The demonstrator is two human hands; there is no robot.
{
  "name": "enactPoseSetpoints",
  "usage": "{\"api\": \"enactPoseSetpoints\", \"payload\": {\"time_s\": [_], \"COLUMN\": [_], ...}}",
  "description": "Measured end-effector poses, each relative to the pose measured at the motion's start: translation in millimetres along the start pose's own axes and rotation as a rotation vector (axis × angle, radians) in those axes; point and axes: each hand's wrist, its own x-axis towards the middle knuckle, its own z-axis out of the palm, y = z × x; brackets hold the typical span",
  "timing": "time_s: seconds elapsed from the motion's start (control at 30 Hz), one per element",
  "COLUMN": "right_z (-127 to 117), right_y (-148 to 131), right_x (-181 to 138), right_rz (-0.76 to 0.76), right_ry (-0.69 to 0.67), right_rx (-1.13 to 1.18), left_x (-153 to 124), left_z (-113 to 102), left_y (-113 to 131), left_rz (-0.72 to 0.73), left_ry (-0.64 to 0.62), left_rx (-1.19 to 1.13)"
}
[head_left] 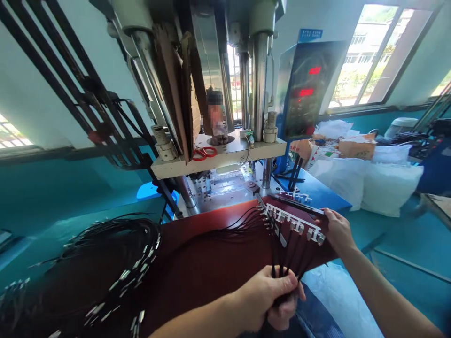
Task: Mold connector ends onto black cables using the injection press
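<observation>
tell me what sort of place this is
Probably a factory workshop: a big machine with metal columns stands ahead, a control box with red digits is beside it, and the left hand grips black cables.

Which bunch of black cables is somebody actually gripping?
The bunch between the white strip and the left hand, which grips it. The big coil at the left and the cables trailing mid-table have no hand on them.

Head-worn view, facing forward, angled down
</observation>
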Motion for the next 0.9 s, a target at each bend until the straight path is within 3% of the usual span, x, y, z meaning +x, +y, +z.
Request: {"api": "enactPoseSetpoints", "payload": {"time_s": [0.13, 0.23, 0.33, 0.43, 0.57, 0.67, 0.73, 0.83, 0.9], "right_z": [-30.2, -42.7, -40.0, -21.0, 14.0, 32.6, 36.3, 21.3, -5.4], "right_y": [8.0, 8.3, -3.9, -29.7, -58.5, -61.4, -60.4, -64.9, -70.3], "right_x": [-12.2, -17.1, -24.6, -41.2, -71.6, -84.0, -81.0, -60.5, -43.0], "right_rz": [-0.02, -0.374, -0.695, -0.625, -0.395, -0.304, -0.279, -0.408, -0.505], "right_ry": [-0.246, -0.406, -0.389, -0.442, -0.834, -0.91, -0.795, -0.321, -0.031], "right_rx": [-0.3, -0.832, -1.126, -0.942, -0.863, -0.847, -0.751, -0.632, -0.635], "left_x": [-0.5, 2.4, 4.3, 5.1, 7.2, 6.6, 3.3, -4.9, -9.8], "left_z": [3.6, 3.8, 2.3, 1.6, 4.9, 7.7, 8.3, 6.2, 3.0], "left_y": [0.3, 0.3, -1.7, -4.1, -5.2, -2.2, 0.6, 1.7, 0.1], "left_rz": [-0.008, -0.017, -0.027, -0.041, -0.1, -0.102, -0.101, -0.121, -0.114], "left_ry": [0.017, 0.057, 0.079, 0.08, 0.091, 0.116, 0.106, 0.05, 0.055], "left_rx": [0.023, 0.041, 0.059, 0.071, 0.13, 0.16, 0.118, 0.093, 0.103]}}
